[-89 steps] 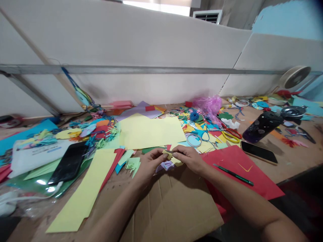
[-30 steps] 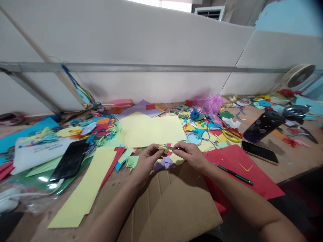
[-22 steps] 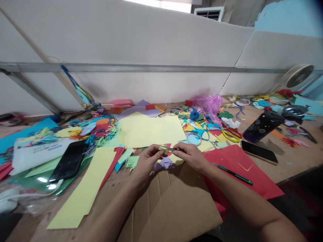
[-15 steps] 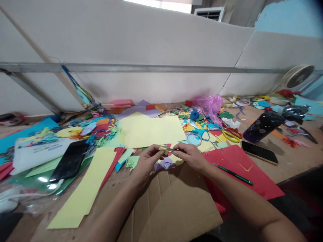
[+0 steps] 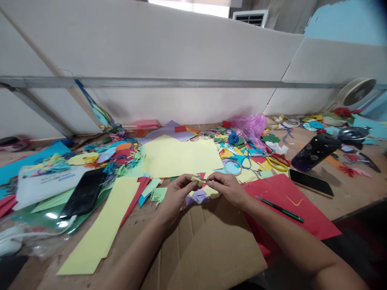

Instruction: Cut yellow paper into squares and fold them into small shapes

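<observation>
My left hand [image 5: 181,191] pinches a small piece of yellow paper [image 5: 198,181] between thumb and fingers, over the far edge of a brown cardboard sheet [image 5: 202,245]. My right hand [image 5: 225,187] is closed on a thin, dark, pointed tool [image 5: 204,180], whose tip meets the yellow paper; its exact kind is too small to make out. Just below the fingers lie purple paper scraps [image 5: 199,196]. Beyond both hands is a large pale yellow sheet [image 5: 183,157].
Yellow paper strips [image 5: 96,229] and a black phone [image 5: 83,193] lie to the left. On the right are red paper [image 5: 314,213] with a green pen [image 5: 279,208], yellow-handled scissors [image 5: 277,164], another phone [image 5: 311,182] and a dark bottle [image 5: 314,152]. Blue yarn [image 5: 233,138] sits among scraps.
The small yellow paper has turned slightly between the fingers, and the pointed tool has shifted a little against it. Both hands stay in nearly the same place.
</observation>
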`<action>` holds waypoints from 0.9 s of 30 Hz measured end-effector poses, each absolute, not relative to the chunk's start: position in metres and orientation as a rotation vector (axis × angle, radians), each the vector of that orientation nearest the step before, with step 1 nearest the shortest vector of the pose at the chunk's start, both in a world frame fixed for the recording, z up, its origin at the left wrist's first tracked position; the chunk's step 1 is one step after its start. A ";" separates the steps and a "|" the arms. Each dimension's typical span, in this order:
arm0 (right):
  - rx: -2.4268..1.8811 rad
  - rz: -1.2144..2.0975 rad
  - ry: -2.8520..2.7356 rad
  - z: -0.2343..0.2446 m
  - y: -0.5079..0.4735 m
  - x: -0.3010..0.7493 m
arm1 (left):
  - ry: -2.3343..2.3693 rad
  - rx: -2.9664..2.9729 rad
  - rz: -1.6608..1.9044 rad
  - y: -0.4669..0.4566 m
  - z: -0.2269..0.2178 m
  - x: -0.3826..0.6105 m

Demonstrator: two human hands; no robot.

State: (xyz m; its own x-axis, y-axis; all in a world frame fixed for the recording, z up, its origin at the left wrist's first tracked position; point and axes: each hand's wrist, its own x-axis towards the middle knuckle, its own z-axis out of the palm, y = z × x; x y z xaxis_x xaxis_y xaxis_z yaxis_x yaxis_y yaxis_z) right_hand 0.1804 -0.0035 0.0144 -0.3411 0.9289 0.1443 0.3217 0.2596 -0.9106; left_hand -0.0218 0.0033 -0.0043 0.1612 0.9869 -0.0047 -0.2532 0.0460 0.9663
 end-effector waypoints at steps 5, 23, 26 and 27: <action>-1.145 1.030 -1.844 0.014 -0.003 0.181 | 0.916 1.108 1.177 0.002 -0.002 -0.020; -1.139 1.049 -1.845 0.013 -0.004 0.180 | 0.921 1.079 1.135 0.001 -0.005 -0.020; -1.137 1.048 -1.816 0.011 -0.003 0.180 | 0.930 1.084 1.128 0.000 -0.003 -0.020; -1.142 1.046 -1.800 0.010 -0.003 0.181 | 0.933 1.090 1.125 0.000 -0.003 -0.019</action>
